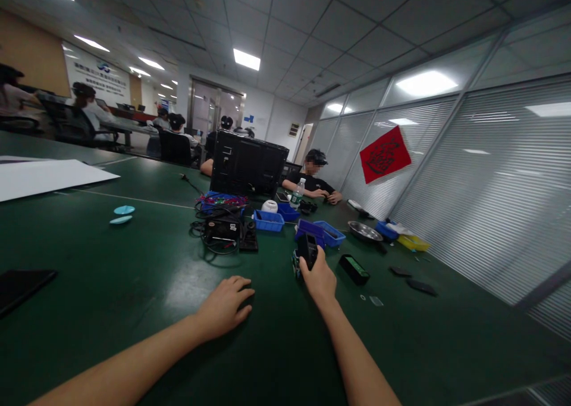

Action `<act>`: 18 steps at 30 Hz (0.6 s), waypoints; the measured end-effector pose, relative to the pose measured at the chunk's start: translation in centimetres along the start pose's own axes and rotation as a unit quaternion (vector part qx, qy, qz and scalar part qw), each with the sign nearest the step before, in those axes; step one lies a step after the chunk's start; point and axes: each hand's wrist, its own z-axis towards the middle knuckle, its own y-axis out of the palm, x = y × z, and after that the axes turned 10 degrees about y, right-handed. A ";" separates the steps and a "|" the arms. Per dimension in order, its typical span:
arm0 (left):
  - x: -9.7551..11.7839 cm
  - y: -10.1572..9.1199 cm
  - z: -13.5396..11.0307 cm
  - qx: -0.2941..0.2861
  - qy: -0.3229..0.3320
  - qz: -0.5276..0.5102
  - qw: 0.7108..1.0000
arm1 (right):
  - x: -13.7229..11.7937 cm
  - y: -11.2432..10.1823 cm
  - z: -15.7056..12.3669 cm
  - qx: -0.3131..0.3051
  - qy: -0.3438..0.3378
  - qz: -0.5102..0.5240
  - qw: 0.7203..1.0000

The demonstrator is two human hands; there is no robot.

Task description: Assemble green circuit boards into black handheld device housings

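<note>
My right hand (pixel 320 278) is closed around a small black box-shaped device (pixel 307 249), which I hold just in front of the blue bins. Something with green and pale parts shows at its left side; its kind is hard to make out. To the left, my left hand (pixel 225 308) rests palm down on the dark green table (pixel 147 299), fingers stretched out and holding nothing. A black block with a green top (pixel 354 269) lies to the right of my right hand. Nearer me are a small clear plastic piece (pixel 376 301) and a tiny white ring (pixel 363 297).
Beyond my hands stand blue bins (pixel 269 221), a baseball (pixel 269 206), a water bottle (pixel 297 193), a black power unit with cables (pixel 222 230) and a monitor (pixel 250 165). A metal bowl (pixel 364 231) and yellow tray (pixel 414 243) sit right. Another person (pixel 312 180) sits across.
</note>
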 end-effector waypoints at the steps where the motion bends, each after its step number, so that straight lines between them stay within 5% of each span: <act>1: 0.0 0.0 0.0 0.000 0.000 0.000 1.000 | -0.2 0.2 -0.2 -0.025 0.003 0.073 0.997; 3: 0.1 -0.1 0.1 -0.001 0.003 0.002 1.000 | -0.7 1.2 -0.8 -0.117 0.021 0.245 0.962; 5: 0.1 -0.1 0.1 -0.001 0.005 0.007 1.000 | -1.1 2.7 -1.4 -0.226 0.072 0.392 0.889; 7: 0.2 -0.1 0.1 0.000 0.007 0.011 1.000 | -1.5 4.0 -2.0 -0.319 0.121 0.463 0.818; 9: 0.2 -0.1 0.2 0.000 0.006 0.011 1.000 | -1.5 4.8 -2.2 -0.381 0.159 0.463 0.785; 11: 0.3 -0.2 0.2 0.000 0.004 0.011 1.000 | -1.4 4.8 -2.2 -0.409 0.163 0.411 0.798; 14: 0.3 -0.2 0.1 -0.001 0.000 0.011 1.000 | -1.1 3.9 -2.1 -0.391 0.084 0.272 0.875; 18: 0.3 -0.2 0.1 0.001 0.007 0.017 1.000 | -1.1 2.0 -2.2 -0.203 -0.051 -0.011 0.978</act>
